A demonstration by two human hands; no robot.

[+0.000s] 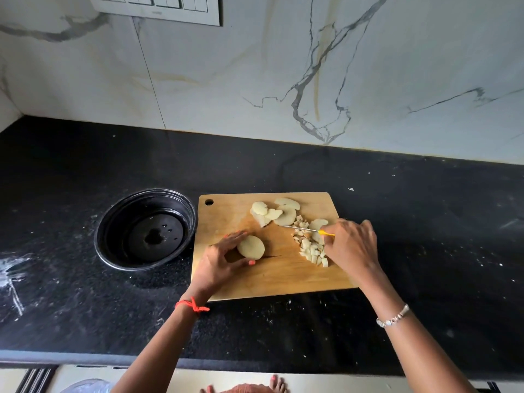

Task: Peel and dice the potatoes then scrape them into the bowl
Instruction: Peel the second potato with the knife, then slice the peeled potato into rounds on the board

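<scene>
**Half a potato in hand, dice heaped by the knife**

At the far left we find the black bowl [116,222], standing on the dark counter [425,211] just beside the left edge of the wooden cutting board [272,276]. We see no potato in it, only a small wet patch on its bottom.

Moving right, we come to the left hand [219,258], with a red thread [192,306] tied around its wrist. Its fingers and thumb are curled round a peeled potato piece [251,247], which sits on the near-left part of the board with its pale cut face towards us.

Further along, near the board's far edge, we see a cluster of potato slices [285,215] lying flat and overlapping one another.

To the right of them a small knife [300,228] lies nearly level just above the board, its thin blade pointing left and its yellow handle running into the right hand [351,245], whose fingers are wrapped round it. Below the blade a heap of diced potato [313,251] rests along the board's right side, touching that hand's fingers. A silver bracelet [392,317] circles the right wrist.

Behind everything we see a white marble wall [255,80].
</scene>
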